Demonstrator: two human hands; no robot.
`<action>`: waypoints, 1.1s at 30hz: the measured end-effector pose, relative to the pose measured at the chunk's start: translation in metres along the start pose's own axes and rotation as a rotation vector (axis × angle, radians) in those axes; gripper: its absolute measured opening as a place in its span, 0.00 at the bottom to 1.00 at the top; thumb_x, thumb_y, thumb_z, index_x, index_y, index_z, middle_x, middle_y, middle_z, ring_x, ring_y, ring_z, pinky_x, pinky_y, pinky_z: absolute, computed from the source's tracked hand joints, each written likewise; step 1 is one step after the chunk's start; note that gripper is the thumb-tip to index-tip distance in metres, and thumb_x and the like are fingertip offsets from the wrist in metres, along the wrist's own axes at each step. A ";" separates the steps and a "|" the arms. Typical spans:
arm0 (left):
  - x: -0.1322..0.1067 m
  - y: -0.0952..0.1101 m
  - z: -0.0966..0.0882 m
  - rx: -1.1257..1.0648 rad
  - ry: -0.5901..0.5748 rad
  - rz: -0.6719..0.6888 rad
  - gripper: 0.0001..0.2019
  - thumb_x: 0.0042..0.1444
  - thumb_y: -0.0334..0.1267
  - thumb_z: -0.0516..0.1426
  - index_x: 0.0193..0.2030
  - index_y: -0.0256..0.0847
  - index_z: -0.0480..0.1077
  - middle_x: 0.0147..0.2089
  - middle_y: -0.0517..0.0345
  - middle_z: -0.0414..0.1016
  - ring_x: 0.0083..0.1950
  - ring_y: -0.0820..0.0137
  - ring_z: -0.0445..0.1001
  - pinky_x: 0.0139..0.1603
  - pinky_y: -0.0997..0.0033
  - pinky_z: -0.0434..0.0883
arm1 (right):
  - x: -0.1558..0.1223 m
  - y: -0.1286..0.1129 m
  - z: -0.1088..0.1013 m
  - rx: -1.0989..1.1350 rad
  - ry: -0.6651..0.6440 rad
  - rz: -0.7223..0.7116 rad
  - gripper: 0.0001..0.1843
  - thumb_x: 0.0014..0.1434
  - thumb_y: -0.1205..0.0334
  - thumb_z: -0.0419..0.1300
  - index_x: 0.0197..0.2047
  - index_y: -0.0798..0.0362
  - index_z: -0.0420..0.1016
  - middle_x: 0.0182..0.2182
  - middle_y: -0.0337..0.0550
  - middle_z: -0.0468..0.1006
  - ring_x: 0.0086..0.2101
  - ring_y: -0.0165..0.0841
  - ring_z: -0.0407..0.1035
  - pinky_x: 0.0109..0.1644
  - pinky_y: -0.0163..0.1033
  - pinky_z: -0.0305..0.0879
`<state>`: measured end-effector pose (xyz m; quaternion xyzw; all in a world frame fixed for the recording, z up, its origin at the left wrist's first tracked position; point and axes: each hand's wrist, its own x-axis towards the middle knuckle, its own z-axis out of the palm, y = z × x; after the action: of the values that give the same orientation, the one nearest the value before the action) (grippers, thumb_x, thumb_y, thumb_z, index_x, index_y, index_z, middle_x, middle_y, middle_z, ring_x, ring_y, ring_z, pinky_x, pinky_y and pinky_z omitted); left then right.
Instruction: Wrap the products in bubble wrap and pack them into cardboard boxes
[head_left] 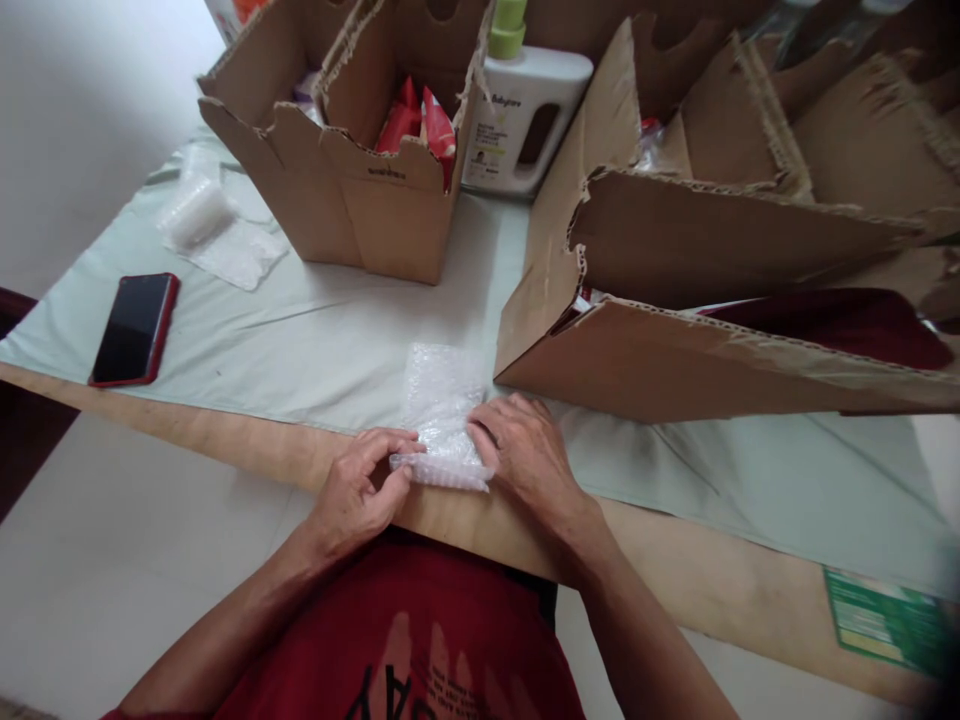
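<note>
Here we have a clear, rectangular sheet of plastic bubble wrap (444, 395), lying right between our hands: left hand (367, 480) pinching its folded near-left corner, right hand (523, 452) curled against its right side, grip unclear to us. Its long axis runs away from us, fold nearest. Well beyond the right hand, we read "Babycare" on a white plastic bottle (499, 150).

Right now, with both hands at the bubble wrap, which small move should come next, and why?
Perhaps fold the bubble wrap over from its near edge: that edge looks turned up, the left hand and right hand are at its two sides, and flatter wrap lies beyond.
</note>
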<state>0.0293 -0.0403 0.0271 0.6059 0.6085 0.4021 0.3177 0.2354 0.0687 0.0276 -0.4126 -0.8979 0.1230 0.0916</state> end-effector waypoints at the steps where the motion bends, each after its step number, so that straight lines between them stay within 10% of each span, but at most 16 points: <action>1: 0.000 0.000 0.001 -0.007 0.019 -0.053 0.06 0.64 0.33 0.56 0.43 0.40 0.75 0.46 0.50 0.84 0.49 0.62 0.83 0.49 0.63 0.77 | 0.001 0.001 -0.001 0.013 -0.010 0.007 0.10 0.68 0.67 0.60 0.34 0.52 0.79 0.33 0.44 0.82 0.38 0.40 0.71 0.45 0.45 0.63; 10: 0.009 0.000 0.009 -0.079 0.074 -0.259 0.18 0.64 0.37 0.57 0.59 0.39 0.72 0.33 0.61 0.74 0.33 0.72 0.72 0.36 0.72 0.69 | -0.022 0.006 -0.035 0.442 0.157 -0.076 0.10 0.69 0.63 0.60 0.51 0.52 0.78 0.46 0.45 0.83 0.45 0.37 0.76 0.52 0.44 0.68; 17: 0.009 0.001 0.008 -0.091 0.062 -0.282 0.19 0.64 0.38 0.57 0.61 0.39 0.71 0.34 0.62 0.73 0.33 0.73 0.70 0.36 0.73 0.69 | -0.037 -0.044 -0.047 0.212 0.337 -0.328 0.09 0.67 0.71 0.59 0.47 0.51 0.78 0.52 0.47 0.81 0.53 0.40 0.70 0.55 0.47 0.61; 22: 0.010 -0.002 0.009 -0.080 0.055 -0.244 0.20 0.65 0.37 0.56 0.63 0.39 0.69 0.35 0.60 0.75 0.35 0.72 0.74 0.39 0.72 0.71 | -0.033 -0.038 -0.029 0.026 0.101 -0.333 0.11 0.69 0.66 0.59 0.53 0.54 0.76 0.55 0.49 0.81 0.53 0.43 0.70 0.55 0.49 0.60; 33: 0.000 -0.005 -0.007 0.306 0.051 0.354 0.24 0.60 0.31 0.62 0.64 0.43 0.69 0.67 0.40 0.70 0.69 0.51 0.68 0.67 0.46 0.70 | -0.022 -0.023 -0.018 0.209 -0.070 -0.265 0.16 0.70 0.72 0.53 0.53 0.51 0.77 0.50 0.48 0.83 0.50 0.42 0.74 0.55 0.50 0.64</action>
<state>0.0209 -0.0407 0.0258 0.7339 0.5546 0.3697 0.1310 0.2376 0.0405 0.0505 -0.2743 -0.9293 0.2170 0.1181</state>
